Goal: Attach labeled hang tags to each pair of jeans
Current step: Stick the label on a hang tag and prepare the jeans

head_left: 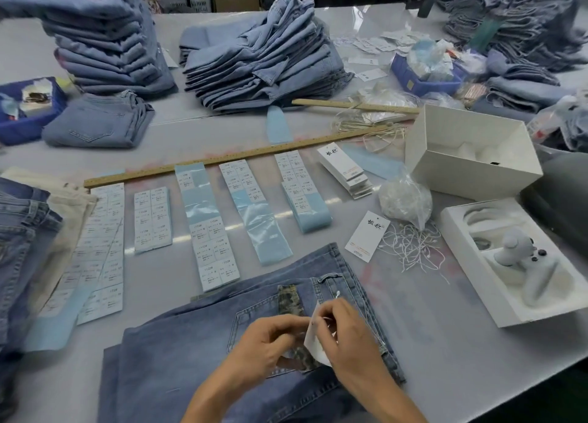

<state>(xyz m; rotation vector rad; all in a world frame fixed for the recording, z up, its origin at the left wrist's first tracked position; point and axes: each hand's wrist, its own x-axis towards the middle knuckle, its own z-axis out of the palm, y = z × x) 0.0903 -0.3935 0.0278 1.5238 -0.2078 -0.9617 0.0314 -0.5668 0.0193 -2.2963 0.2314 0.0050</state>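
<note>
**Threading the tag at the waistband**

Both hands meet over the jeans lying flat on the desk. The right hand pinches the white hang tag and its string; the left hand curls in beside it, its grip unclear from here. Best to keep the loop taut, feed it under the belt loop, and hold the tag's hole open. Wrists low, fingertips nearly touching.

I see mid-blue jeans with a camouflage-patterned patch, a white hang tag, pale-blue label sheets, a tan wooden ruler, a white box and a dark-blue bin.
</note>
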